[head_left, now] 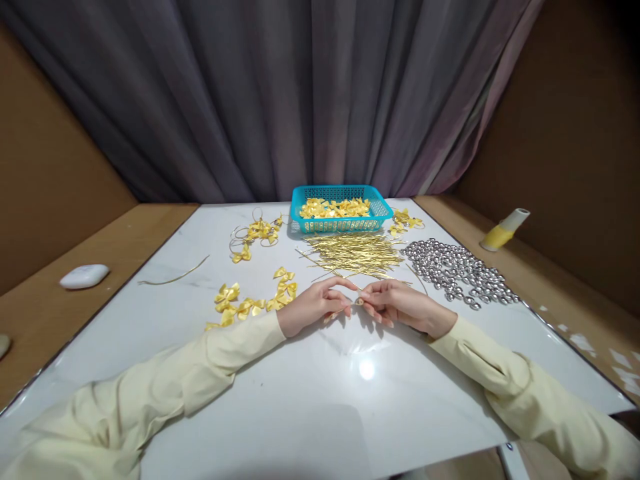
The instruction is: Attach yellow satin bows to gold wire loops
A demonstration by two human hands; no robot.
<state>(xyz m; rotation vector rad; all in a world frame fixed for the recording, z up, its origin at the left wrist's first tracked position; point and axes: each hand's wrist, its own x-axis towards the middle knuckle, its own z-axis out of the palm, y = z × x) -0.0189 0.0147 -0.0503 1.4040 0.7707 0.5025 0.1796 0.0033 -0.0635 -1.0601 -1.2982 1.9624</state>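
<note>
My left hand (pixel 320 305) and my right hand (pixel 400 307) meet over the middle of the white table, fingertips almost touching. Both are closed in a pinch on a thin gold cord (pixel 359 302), bent into what looks like a small loop; the fingers hide most of it. Just beyond them lies a heap of gold cords (pixel 357 255). Yellow satin bows (pixel 245 308) lie loose beside my left wrist. To the right of my right hand spreads a pile of shiny silver oval rings or beads (pixel 455 270), too small to tell exactly.
A turquoise basket (pixel 341 228) of yellow bows stands at the back. Bows with cords attached (pixel 263 230) lie left of it, more bows (pixel 406 220) on its right. A single cord (pixel 175 275) rests at left. A white oval object (pixel 85 277) and a white-yellow tube (pixel 505 230) flank the table.
</note>
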